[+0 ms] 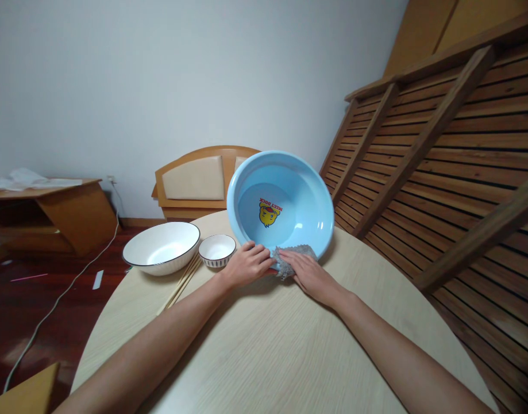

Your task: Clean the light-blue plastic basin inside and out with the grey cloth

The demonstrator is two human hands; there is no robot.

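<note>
A light blue plastic basin (246, 178) with a yellow duck picture inside stands on the round wooden table (281, 351), tilted toward me. My left hand (249, 264) rests at its near rim, fingers curled over something red I cannot make out. My right hand (309, 273) lies flat on a grey cloth (298, 252) at the basin's near edge, fingers stretched over it.
A large white bowl (162, 247) and a small white bowl (217, 250) sit left of the basin, with chopsticks (181, 282) lying beside them. A wooden slatted frame (440, 161) leans at the right. A headboard (199, 181) and a low desk (52, 213) stand by the wall.
</note>
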